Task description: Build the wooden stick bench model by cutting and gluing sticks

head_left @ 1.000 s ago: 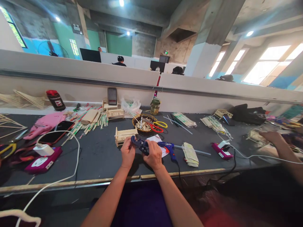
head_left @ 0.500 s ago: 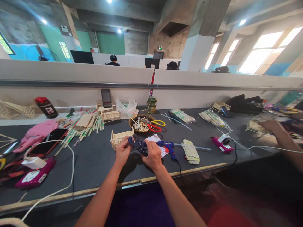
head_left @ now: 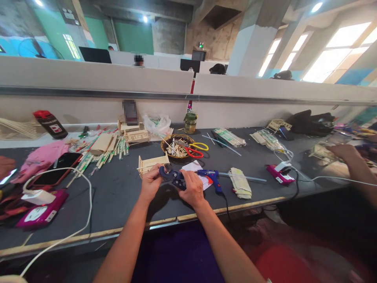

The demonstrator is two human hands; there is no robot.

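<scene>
My right hand [head_left: 193, 188] is wrapped round the handles of a dark blue hand cutter [head_left: 173, 177], which looks like a pipe cutter. At its curved head, my left hand [head_left: 151, 182] is closed with the fingertips pinched together. What lies between those fingers is hidden; a thin stick cannot be made out. Just behind my left hand stands a small frame of wooden sticks [head_left: 144, 163]. A blue glue gun [head_left: 214, 179] with a clear glue stick lies right of my right hand, on a white and red paper [head_left: 193, 166].
Beyond my hands, a basket [head_left: 165, 149] holds short sticks, with red and yellow-handled scissors [head_left: 197, 151] across it. A folded cloth [head_left: 240, 182] lies right. White cables and a pink power strip [head_left: 44, 212] are at left. Other people's hands [head_left: 344, 155] [head_left: 6, 167] show at both sides.
The view has tilted slightly downward. My hands keep much the same hold at the cutter. Another person's hand has come into view at the left edge.
</scene>
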